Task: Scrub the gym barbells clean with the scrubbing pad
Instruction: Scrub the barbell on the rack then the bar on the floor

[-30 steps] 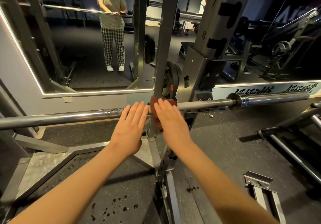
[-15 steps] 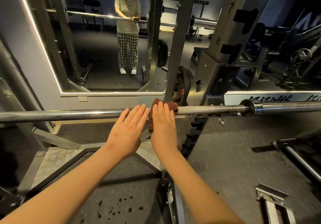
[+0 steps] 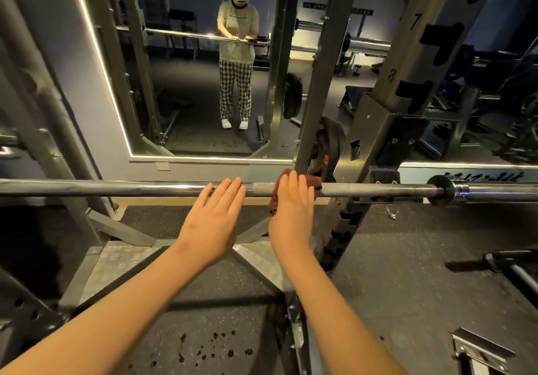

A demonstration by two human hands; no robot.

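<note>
A steel barbell runs level across the view, resting in a squat rack. A brown scrubbing pad is draped over the bar's knurled part. My right hand lies on the pad and presses it to the bar, fingers wrapped over the top. Just left of it, my left hand rests flat with straight fingers, its fingertips on the bar and nothing held.
The rack's upright with numbered slots stands right of my hands, a weight plate behind it. A wall mirror reflects a person at the bar. Rack base plates and wet spots lie on the rubber floor below.
The view has shifted, so the bar and hands sit further right and lower. My right hand with the pad has slid a little right, opening a gap to my left hand.
</note>
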